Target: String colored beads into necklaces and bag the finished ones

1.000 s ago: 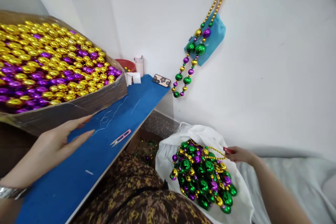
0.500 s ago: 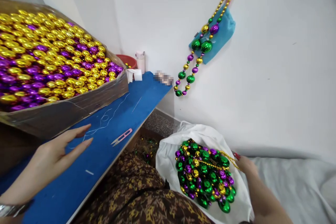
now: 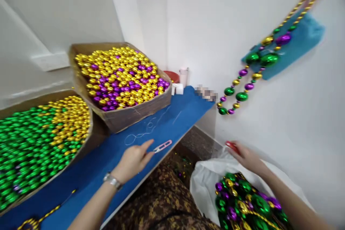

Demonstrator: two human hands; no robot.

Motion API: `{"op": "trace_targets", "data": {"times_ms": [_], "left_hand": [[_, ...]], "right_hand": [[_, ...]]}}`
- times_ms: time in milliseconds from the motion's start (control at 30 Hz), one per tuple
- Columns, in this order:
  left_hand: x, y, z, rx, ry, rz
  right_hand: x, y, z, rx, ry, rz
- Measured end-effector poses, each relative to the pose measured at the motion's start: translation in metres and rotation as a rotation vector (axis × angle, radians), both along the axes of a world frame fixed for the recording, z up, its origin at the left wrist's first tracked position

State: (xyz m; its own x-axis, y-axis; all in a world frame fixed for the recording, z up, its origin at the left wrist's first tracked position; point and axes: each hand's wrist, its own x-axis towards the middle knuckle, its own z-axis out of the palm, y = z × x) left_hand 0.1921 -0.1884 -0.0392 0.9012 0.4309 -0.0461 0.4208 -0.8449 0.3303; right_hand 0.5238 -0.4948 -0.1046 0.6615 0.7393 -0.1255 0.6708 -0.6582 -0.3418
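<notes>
My left hand (image 3: 134, 160) rests on the blue tabletop (image 3: 113, 154), fingers loosely curled with the index finger stretched toward the pink thread snips (image 3: 162, 146), almost touching them. A thin white thread (image 3: 145, 132) lies looped just beyond. My right hand (image 3: 244, 155) hovers above the white bag (image 3: 205, 183) holding a pile of green, purple and gold bead strands (image 3: 245, 205); its fingers are spread and hold nothing I can see.
A cardboard box of gold and purple beads (image 3: 121, 79) and a box of green and gold beads (image 3: 35, 140) stand on the table. A bead necklace (image 3: 242, 86) and blue pouch (image 3: 291, 50) hang on the wall. A red bowl (image 3: 171, 76), white cup (image 3: 183, 76) and blurred object (image 3: 206, 93) sit at the far end.
The camera swung left and back, bringing the green bead box into view. My left hand moved to the pink snips. My right hand lifted off the bead pile in the bag.
</notes>
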Motion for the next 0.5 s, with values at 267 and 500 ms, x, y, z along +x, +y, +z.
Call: {"op": "trace_targets", "data": {"times_ms": [267, 500], "left_hand": [[0.029, -0.065, -0.046, -0.343, 0.084, -0.346], [0.077, -0.103, -0.120, -0.644, 0.199, -0.553]], "right_hand": [[-0.105, 0.229, -0.009, 0.166, -0.068, 0.428], [-0.069, 0.163, -0.030, 0.128, -0.092, 0.294]]}}
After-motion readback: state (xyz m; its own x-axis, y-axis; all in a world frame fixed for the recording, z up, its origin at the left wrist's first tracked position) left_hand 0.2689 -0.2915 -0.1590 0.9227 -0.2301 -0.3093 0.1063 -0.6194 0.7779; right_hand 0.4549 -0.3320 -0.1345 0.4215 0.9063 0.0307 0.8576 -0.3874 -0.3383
